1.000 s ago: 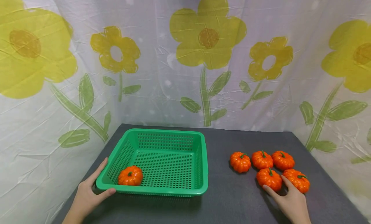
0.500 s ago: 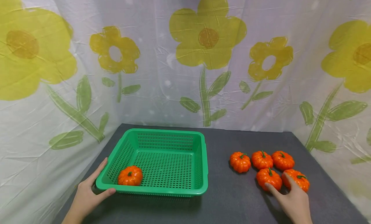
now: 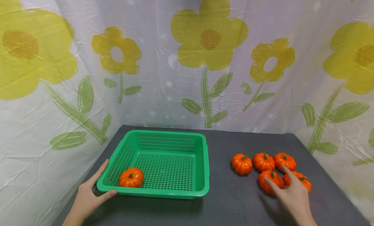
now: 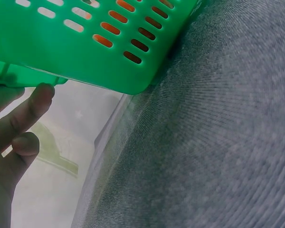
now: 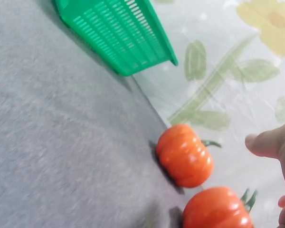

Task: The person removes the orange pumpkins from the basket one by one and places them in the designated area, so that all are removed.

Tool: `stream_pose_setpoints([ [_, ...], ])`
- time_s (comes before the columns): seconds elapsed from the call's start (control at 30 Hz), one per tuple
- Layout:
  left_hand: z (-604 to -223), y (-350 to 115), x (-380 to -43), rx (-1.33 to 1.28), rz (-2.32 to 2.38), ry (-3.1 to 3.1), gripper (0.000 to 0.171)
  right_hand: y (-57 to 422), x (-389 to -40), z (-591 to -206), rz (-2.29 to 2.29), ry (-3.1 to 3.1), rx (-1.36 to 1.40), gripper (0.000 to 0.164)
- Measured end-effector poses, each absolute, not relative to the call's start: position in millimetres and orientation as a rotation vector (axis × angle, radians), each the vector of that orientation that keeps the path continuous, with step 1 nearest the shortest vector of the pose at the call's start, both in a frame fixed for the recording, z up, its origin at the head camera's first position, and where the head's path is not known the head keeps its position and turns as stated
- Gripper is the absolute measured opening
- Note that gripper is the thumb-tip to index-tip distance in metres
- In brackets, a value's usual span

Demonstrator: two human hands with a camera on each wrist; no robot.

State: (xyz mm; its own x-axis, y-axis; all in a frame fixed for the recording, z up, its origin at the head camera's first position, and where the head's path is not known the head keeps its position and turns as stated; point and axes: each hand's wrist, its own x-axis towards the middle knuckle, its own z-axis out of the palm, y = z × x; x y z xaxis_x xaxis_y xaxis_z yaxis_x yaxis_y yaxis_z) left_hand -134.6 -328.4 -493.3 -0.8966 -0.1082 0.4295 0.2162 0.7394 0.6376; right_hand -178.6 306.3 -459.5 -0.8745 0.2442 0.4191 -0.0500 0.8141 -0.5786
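My left hand (image 3: 89, 195) touches the near left corner of a green plastic basket (image 3: 204, 174), thumb at the front rim and fingers along the left side. In the left wrist view, fingertips (image 4: 45, 91) meet the underside of the rim. One small orange pumpkin (image 3: 131, 177) sits inside, near that corner. My right hand (image 3: 295, 195) hovers over two pumpkins, a front one (image 3: 266, 180) and one at the right (image 3: 306, 183) that it partly hides. Its thumb and index finger are spread, and no pumpkin shows in its grasp.
Behind those two stand three more pumpkins: a left one (image 3: 242, 164), a middle one (image 3: 264, 161) and a right one (image 3: 284, 161). All rest on a dark grey tabletop (image 3: 228, 200). A flower-printed white curtain (image 3: 163, 99) encloses the back and sides.
My right hand has shifted slightly and risen off the front pumpkin, its index finger now reaching further back. The left hand, basket and pumpkins look unmoved.
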Motion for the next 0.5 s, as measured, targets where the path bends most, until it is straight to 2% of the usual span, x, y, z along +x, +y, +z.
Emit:
stream_pose_setpoints([
  [0.5, -492, -327, -135, -0.056, -1.011, -2.514, 0.104, 266, -199, -442, 0.833, -2.456, 0.13, 0.078],
])
